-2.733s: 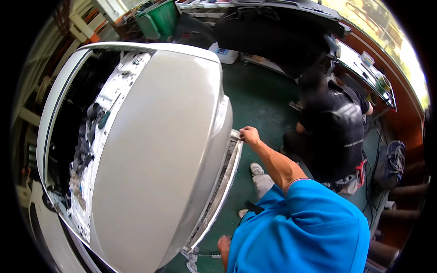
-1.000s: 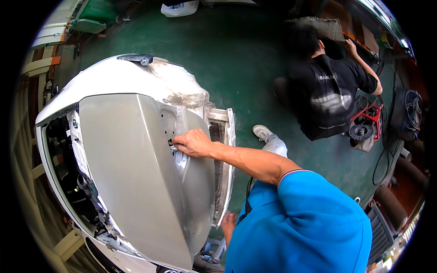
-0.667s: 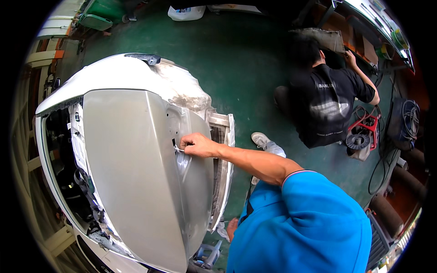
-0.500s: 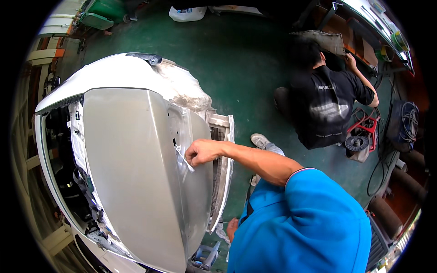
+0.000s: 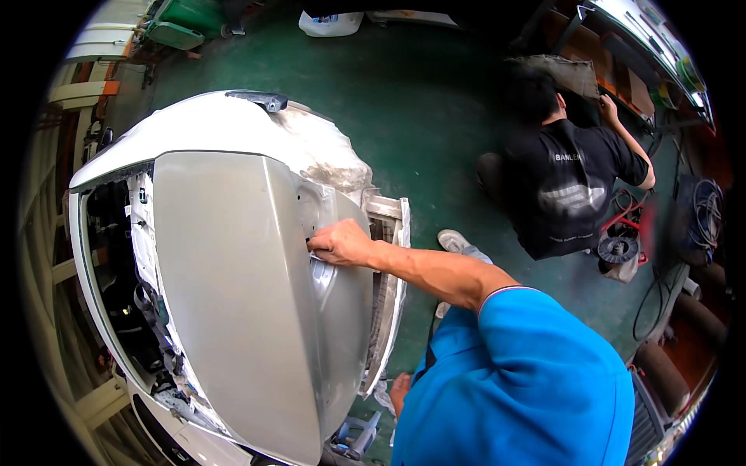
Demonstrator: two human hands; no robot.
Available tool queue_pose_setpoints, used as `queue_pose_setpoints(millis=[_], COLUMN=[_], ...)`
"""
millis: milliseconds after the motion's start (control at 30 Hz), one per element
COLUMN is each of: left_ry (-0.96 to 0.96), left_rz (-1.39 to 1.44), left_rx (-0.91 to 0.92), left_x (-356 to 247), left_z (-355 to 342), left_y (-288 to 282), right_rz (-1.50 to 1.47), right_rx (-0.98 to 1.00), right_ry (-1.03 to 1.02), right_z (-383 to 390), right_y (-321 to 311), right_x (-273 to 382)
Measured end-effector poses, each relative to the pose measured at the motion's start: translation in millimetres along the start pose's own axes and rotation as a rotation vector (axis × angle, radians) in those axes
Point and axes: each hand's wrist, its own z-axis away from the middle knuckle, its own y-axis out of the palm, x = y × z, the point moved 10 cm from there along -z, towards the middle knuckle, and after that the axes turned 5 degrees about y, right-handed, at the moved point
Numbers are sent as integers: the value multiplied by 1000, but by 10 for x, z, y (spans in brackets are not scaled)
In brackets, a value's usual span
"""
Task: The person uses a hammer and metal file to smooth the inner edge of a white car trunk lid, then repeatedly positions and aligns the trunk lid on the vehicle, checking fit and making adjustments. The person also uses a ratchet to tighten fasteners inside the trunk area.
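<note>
A grey-beige car body panel (image 5: 225,287), resembling a boot lid, lies in front of me on a white car body (image 5: 202,120). My right hand (image 5: 342,242) reaches across to the panel's inset right-hand face. Its fingers are bent and pinched together at a small dark slot there. A thin white strip (image 5: 320,270) shows just below the fingers; whether they grip it is hidden. My left hand (image 5: 400,394) hangs low beside my blue shirt, near the lower end of the bumper area (image 5: 387,311), its fingers mostly out of sight.
A person in a black shirt (image 5: 571,190) crouches to the right by a workbench (image 5: 653,43). Near them are a red-framed reel (image 5: 619,247) and coiled cables (image 5: 705,206). A green bin (image 5: 183,23) and a white jug (image 5: 330,23) stand far off. A grey-blue tool (image 5: 359,435) lies below the bumper.
My right hand has moved up slightly and closer to the slot in the panel. The white strip that hung long from its fingers now shows only as a short piece below them.
</note>
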Motion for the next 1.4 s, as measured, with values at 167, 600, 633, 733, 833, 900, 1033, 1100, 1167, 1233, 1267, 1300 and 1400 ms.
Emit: queue_pose_setpoints(millis=[167, 600, 633, 733, 833, 900, 1033, 1100, 1167, 1233, 1267, 1300, 1400], left_ry=[38, 67, 36, -48, -61, -10, 129, 146, 156, 79, 53, 22, 76], left_rz=[-127, -108, -93, 67, 417, 651, 1075, 1309, 1477, 1616, 1632, 1643, 1698], left_rx=[-79, -190, -228, -316, -379, -462, -676, -804, -824, -851, -880, -898, -982], left_x=[-262, -993, -927, -572, -453, -418, -292, -162, -90, 50, 4, -80, 106], left_z=[36, 248, 210, 81, 22, 20, -51, -134, -242, -287, -301, -314, -168], left_y=[115, 594, 527, 320, 51, -144, -713, -872, -924, -913, -897, -825, -778], right_rz=[-180, -932, -806, -631, -1002, -1122, -180, 153, 400, 454, 462, 472, 43], right_rx=[345, 675, 624, 476, 475, 442, 528, 499, 423, 438, 463, 476, 470], right_ry=[301, 683, 577, 425, 547, 594, 452, 176, -97, -53, 59, 34, 315], right_z=[127, 373, 240, -30, 12, 36, -68, -148, -268, -405, -499, -570, -637], right_y=[234, -222, -332, -487, -157, -33, -198, -223, -202, -260, -352, -434, -571], right_x=[-254, -639, -612, -371, -339, -374, -494, -395, -62, 103, 16, 62, 5])
